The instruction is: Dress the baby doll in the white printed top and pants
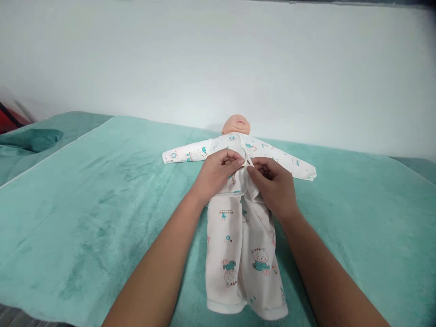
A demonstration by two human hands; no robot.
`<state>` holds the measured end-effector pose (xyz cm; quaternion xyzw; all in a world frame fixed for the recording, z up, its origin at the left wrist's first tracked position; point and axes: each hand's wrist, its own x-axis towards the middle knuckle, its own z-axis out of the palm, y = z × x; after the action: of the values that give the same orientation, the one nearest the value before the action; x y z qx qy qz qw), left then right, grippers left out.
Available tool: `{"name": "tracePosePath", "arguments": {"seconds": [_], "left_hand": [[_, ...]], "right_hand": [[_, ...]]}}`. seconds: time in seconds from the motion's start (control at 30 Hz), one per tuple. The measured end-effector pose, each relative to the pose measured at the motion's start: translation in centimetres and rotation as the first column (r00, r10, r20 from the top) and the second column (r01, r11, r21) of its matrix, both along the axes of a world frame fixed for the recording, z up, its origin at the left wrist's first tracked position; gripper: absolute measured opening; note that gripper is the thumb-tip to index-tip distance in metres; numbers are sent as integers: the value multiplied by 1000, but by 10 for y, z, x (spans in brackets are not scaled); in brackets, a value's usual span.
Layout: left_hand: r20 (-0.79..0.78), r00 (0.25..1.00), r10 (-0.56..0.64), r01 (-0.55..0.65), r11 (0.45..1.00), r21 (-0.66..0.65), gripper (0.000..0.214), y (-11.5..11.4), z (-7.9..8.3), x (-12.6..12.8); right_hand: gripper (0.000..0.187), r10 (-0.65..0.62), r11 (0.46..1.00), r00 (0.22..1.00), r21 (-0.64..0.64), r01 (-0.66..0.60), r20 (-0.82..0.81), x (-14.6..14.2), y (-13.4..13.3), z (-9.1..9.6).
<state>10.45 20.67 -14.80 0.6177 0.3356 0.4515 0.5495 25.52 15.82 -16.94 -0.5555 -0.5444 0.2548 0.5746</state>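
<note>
On its back lies a baby doll (236, 124), dressed in a white printed shirt (221, 144) and matching trousers (225, 254). The shirt's sleeves stretch out to both sides. Over the chest, my left hand (220, 172) pinches one front edge of the shirt between thumb and fingers. My right hand (275, 184) is closed on the opposite front edge, close beside the left. The two edges meet between my fingertips, where a small fastening seems to be; its kind is too small to make out. Below my right hand a corner of the shirt front hangs loose.
A soft green blanket (102, 204) spreads under the doll over the whole surface. Behind it rises a white wall (218, 59). Folded or bunched green cloth (37, 138) lies at the far left, near a red object (12, 119) at the edge.
</note>
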Motion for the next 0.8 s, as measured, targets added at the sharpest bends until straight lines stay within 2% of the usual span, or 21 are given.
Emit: {"name": "tracePosePath", "arguments": {"seconds": [0.3, 0.4, 0.6, 0.8], "left_hand": [[8, 1000, 30, -30, 999, 15, 14, -2, -3, 3], [4, 999, 39, -39, 999, 17, 16, -2, -6, 6], [-75, 995, 65, -61, 997, 52, 17, -5, -7, 8], [-155, 980, 127, -116, 990, 81, 12, -11, -3, 11]], "right_hand": [[18, 16, 1000, 996, -15, -15, 90, -1, -1, 1], [16, 10, 1000, 985, -11, -8, 171, -3, -2, 2], [15, -72, 996, 905, -9, 83, 420, -12, -4, 2], [13, -116, 984, 817, -48, 173, 565, -19, -7, 4]]}}
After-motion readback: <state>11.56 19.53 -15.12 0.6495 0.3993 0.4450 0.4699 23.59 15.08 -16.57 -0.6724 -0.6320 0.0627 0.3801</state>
